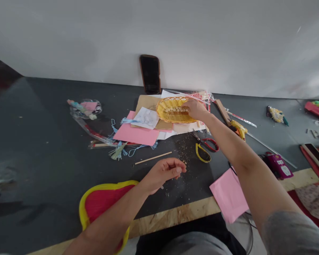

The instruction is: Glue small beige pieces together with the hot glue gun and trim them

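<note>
My right hand (195, 109) reaches into a yellow wicker basket (163, 115) at its right side. Small pale pieces (177, 110) lie in a row inside; the basket hides none of them, but my fingertips are too small to read. My left hand (170, 171) hovers over the dark table, fingers curled and thumb near them; whatever it may hold cannot be made out. Beyond it lie a thin wooden stick (153, 158) and small crumbs (184, 152). Scissors with red and yellow handles (203, 152) rest below the basket. A red shape with a yellow border (101, 203) is under my left forearm.
A phone (150, 75) leans on the wall. Pink paper (138, 134), a white sheet (146, 118) and tassels (118, 150) lie left of the basket. At right are a yellow glue gun (239, 129), a purple box (280, 166) and folded pink paper (228, 194) over the edge.
</note>
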{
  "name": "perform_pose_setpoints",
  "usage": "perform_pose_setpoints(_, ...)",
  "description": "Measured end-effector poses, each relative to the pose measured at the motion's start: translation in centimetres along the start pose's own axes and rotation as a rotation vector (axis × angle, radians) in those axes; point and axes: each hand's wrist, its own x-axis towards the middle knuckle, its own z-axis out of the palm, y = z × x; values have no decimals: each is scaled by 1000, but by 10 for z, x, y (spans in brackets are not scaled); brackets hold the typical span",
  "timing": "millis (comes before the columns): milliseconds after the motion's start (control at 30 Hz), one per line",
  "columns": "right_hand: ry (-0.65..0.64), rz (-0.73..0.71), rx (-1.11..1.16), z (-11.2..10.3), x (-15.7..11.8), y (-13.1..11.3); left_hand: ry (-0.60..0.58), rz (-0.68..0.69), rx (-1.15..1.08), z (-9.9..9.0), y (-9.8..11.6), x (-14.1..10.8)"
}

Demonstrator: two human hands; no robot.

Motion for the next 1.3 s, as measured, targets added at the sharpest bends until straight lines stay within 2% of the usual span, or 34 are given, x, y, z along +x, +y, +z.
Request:
perform_pose_setpoints(300, 72, -10, 38, -5, -3, 7, 4, -2, -6, 1, 1, 1)
perform_pose_setpoints(433, 159, -6, 97, -18, -15, 4, 11, 8, -39, 1, 2, 0)
perform_pose_setpoints(567, 272, 11, 272, -42, -48, 2, 9, 29, -71, 0, 1, 0)
perform_pose_setpoints(700, 339, 21, 381, -58, -103, -4, 39, 66, -114, 0, 0, 3)
perform_pose_setpoints(867, 249, 45, 475, -53, -178, -25, 164, 161, -257, 0, 5, 6)
perform_pose_setpoints(967, 202, 45, 488, -43, -210, -41, 232, 232, -269, -1, 9, 8)
perform_pose_setpoints(1167, 23, -45, 444, -21, -240, -60, 393, 387, -123, -7, 17, 13)
perform_pose_setpoints(1233, -1, -88, 387, -16, -245, -65, 437, 418, -16, -9, 20, 13)
perform_pose_setpoints(1300, -34, -114, 335, -10, -248, -69, 458, 430, 187, -10, 22, 11)
